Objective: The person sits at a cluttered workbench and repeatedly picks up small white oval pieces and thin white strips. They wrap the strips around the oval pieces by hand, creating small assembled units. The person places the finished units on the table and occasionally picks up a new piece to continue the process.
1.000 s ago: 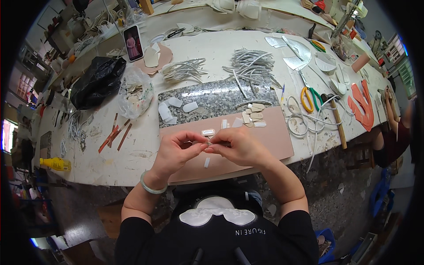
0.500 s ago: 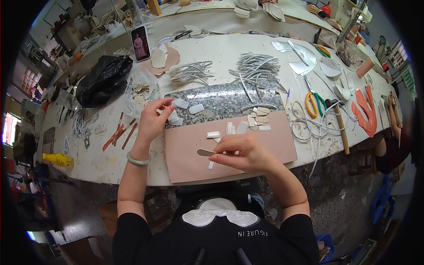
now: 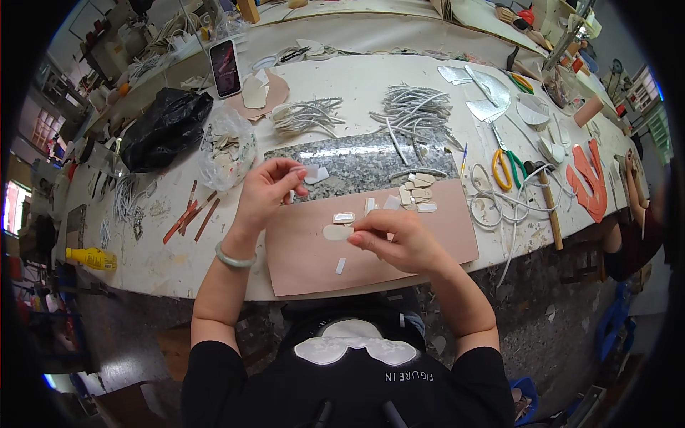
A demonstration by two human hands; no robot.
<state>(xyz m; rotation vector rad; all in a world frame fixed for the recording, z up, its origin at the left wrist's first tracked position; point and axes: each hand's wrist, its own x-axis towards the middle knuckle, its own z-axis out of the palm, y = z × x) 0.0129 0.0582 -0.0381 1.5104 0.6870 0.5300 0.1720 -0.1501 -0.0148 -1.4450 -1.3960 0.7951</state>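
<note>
your left hand (image 3: 270,191) pinches a white piece (image 3: 311,171); your right hand (image 3: 397,241) pinches a cream oval (image 3: 335,232), lying crosswise, nearer you and rightward.

Head view: left camera of side-by-side pair on person's head. Looks steeply down and forward. Wide fisheye: straight edges bend toward rim. Black shirt (image 3: 271,389) very near, at lower edge; left hand (image 3: 267,192), right hand (image 3: 394,241) somewhat farther, near middle; worktable (image 3: 168,265) stretches beyond. Window (image 3: 17,207) at left rim probably much farther, too blurred for certainty.
</note>
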